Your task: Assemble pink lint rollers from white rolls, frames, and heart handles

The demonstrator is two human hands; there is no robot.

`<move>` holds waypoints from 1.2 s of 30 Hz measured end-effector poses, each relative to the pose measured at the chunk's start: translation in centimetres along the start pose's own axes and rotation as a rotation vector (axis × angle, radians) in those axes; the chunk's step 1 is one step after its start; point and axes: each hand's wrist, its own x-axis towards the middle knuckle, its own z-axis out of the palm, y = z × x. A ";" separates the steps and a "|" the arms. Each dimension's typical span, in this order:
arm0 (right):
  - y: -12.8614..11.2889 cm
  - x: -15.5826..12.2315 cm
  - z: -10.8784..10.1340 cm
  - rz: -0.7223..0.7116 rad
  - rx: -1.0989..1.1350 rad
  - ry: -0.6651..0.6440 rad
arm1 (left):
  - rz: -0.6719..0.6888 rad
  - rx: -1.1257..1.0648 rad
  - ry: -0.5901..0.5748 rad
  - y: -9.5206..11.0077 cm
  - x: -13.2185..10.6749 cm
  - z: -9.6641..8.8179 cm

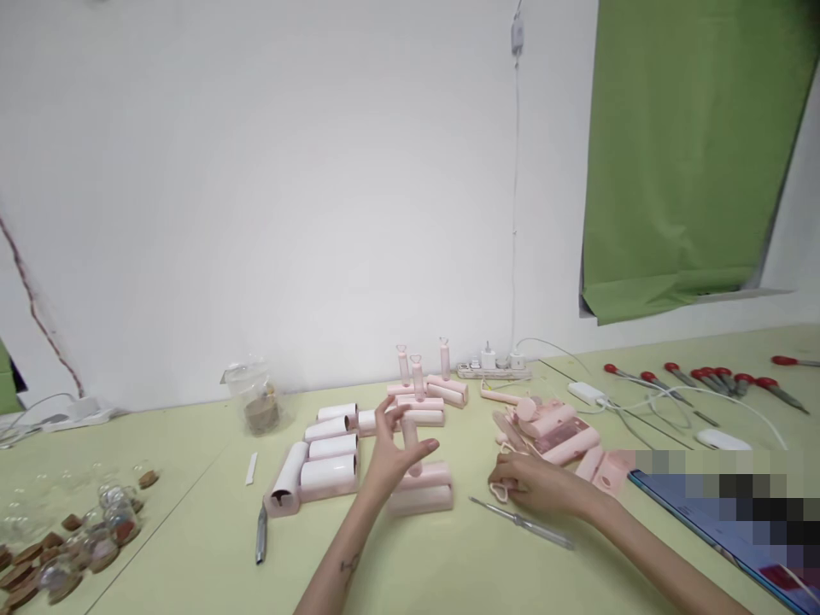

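My left hand [392, 457] hovers over a pink roller-shaped part [421, 491] on the pale green table [192, 530], its fingers apart and curled, close to an upright pink handle [410, 434]. My right hand [533, 483] rests on the table to the right, fingers closed on a small pink heart-shaped loop [499, 492]. A thin metal tool [522, 522] lies just in front of that hand. Behind it sits a heap of pink parts [557, 431].
White and pink rolls [324, 457] lie left of centre, assembled pink rollers [426, 395] stand further back. A plastic bag [256, 401], small glass jars with corks [77, 534], red-handled screwdrivers [705, 377], a power strip [493, 369], cables and a green curtain [692, 145] surround them.
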 end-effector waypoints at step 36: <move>-9.6 13.8 -1.8 -0.127 0.766 -0.115 | -0.283 -0.297 0.056 -1.6 1.8 3.6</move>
